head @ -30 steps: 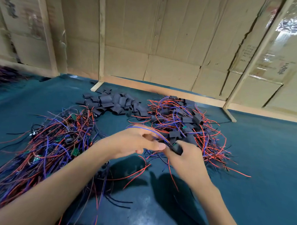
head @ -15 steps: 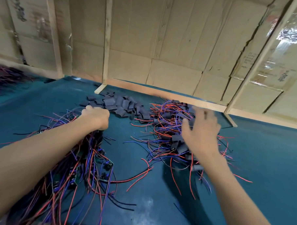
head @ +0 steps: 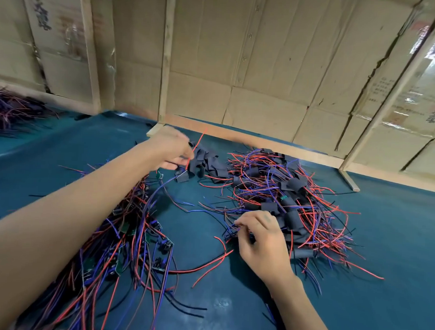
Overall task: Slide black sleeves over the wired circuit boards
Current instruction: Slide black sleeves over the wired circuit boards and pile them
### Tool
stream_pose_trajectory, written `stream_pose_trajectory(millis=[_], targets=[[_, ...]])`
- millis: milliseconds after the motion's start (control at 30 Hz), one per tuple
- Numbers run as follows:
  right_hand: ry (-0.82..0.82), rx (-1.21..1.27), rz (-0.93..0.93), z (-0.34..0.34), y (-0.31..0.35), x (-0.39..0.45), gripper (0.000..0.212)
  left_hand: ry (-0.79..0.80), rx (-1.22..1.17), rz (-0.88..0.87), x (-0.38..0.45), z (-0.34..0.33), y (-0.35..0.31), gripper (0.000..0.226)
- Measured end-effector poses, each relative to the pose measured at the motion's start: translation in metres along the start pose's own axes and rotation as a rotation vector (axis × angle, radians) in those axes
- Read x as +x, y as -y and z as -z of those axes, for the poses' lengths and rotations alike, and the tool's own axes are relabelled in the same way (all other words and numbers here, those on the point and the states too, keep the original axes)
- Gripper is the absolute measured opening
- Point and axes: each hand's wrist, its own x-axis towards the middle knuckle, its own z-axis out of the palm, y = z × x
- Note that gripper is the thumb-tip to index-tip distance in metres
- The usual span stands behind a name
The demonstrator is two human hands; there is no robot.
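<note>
My left hand point(head: 171, 150) reaches to the near edge of the heap of loose black sleeves point(head: 207, 163) and grips the wires of one wired circuit board. Its red wire point(head: 198, 141) sticks up past the fingers, and a small green board point(head: 160, 176) hangs just below the hand. My right hand point(head: 262, 238) hovers at the near edge of the pile of sleeved boards point(head: 292, 193). Its fingers are loosely curled over the wire ends and I see nothing gripped in them. Under my left forearm lies the tangle of bare wired boards point(head: 133, 238).
The work lies on a teal mat point(head: 387, 247). Cardboard walls with wooden battens point(head: 262, 142) close off the back. Another bundle of wires point(head: 9, 111) sits at the far left. Loose red and black wires point(head: 207, 264) trail between my arms.
My left hand has lifted one wired board out of the left tangle and carried it to the sleeve heap. My right hand has drawn back from over the sleeved pile towards me and its fingers have curled.
</note>
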Motion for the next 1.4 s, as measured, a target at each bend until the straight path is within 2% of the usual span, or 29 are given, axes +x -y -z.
stream_pose_trajectory(millis=[100,267,433,600,700,767,800,833,933,1033,1133,1233,1300,1400], targets=[[-0.029,0.137,-0.126,0.0,0.007,0.002,0.019,0.04,-0.12,-0.085,-0.01,-0.003,-0.019,0.031],[-0.048,0.552,-0.524,0.008,0.019,0.005,0.03,0.186,-0.231,-0.213,-0.041,-0.027,-0.039,0.031],[-0.089,0.945,-0.672,0.011,0.03,0.014,0.036,0.366,-0.31,-0.242,-0.061,-0.063,-0.036,0.034],[-0.075,1.018,-0.64,0.014,0.027,0.017,0.028,0.347,-0.281,-0.286,-0.062,-0.088,-0.021,0.034],[-0.086,0.998,-0.647,0.013,0.024,0.018,0.019,0.338,-0.313,-0.288,-0.057,-0.093,-0.008,0.024],[-0.114,1.054,-0.697,0.013,0.021,0.019,0.02,0.167,-0.072,-0.347,-0.054,-0.093,0.003,0.006],[-0.132,1.118,-0.729,0.013,0.019,0.02,0.02,0.119,0.049,-0.358,-0.053,-0.092,0.009,0.014],[-0.14,1.188,-0.751,0.014,0.018,0.021,0.02,0.145,0.115,-0.34,-0.052,-0.09,0.014,0.022],[-0.065,1.326,-0.755,0.016,0.015,0.022,0.019,0.368,0.162,-0.326,-0.056,-0.091,0.023,0.033],[0.051,1.386,-0.789,0.02,0.013,0.022,0.017,0.495,0.135,-0.368,-0.054,-0.097,0.025,0.041],[0.191,1.385,-0.806,0.024,0.011,0.02,0.021,0.653,-0.016,-0.279,-0.049,-0.097,0.025,0.029],[0.304,1.386,-0.804,0.023,0.014,0.019,0.016,0.804,-0.182,-0.201,-0.041,-0.091,0.031,0.028],[0.378,1.4,-0.788,0.022,0.018,0.019,0.012,0.812,-0.255,-0.175,-0.038,-0.089,0.034,0.024],[0.443,1.413,-0.776,0.02,0.021,0.019,0.017,0.713,-0.34,-0.136,-0.033,-0.086,0.035,0.026]])
